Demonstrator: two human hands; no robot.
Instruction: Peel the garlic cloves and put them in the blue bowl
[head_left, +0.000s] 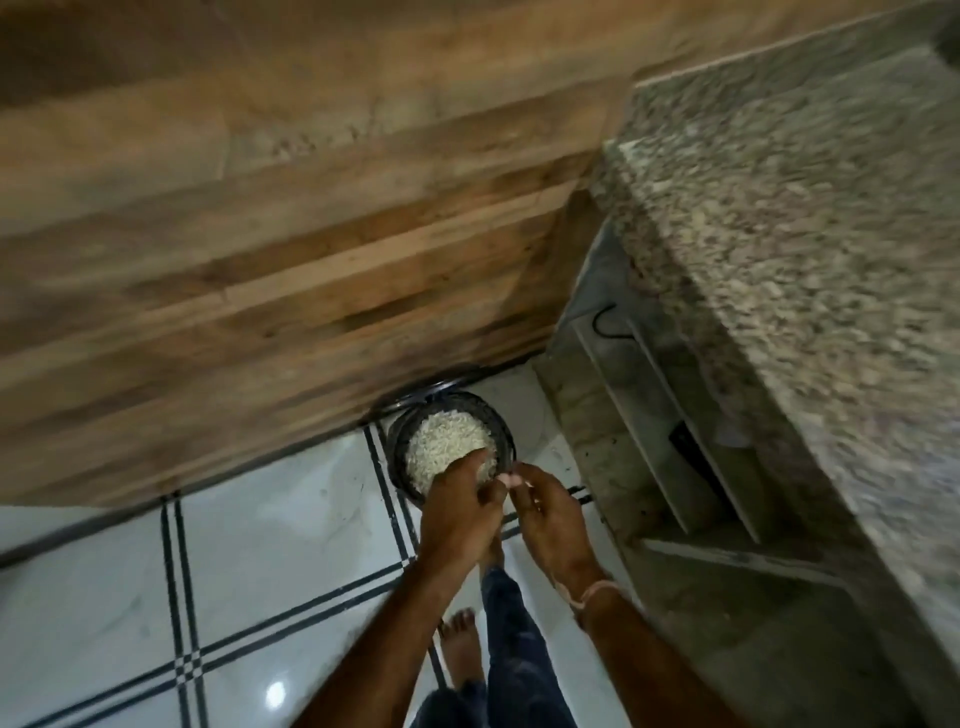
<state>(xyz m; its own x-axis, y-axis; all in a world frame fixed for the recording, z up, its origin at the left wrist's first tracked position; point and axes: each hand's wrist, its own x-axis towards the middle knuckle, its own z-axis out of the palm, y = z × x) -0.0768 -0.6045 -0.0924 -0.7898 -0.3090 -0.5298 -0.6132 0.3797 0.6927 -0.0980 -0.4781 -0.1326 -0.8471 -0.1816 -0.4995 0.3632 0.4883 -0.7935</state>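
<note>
- Tiled floor (260, 545) fills the lower left.
- Dark bowl (399, 454), heaped with pale cloves (441, 441), sits on the floor at centre frame.
- Left hand (457, 512) curls over the bowl's lower rim; I cannot tell what it grips.
- Right hand (550, 512), fingertips together, pinches a pale bit (514, 480).
</note>
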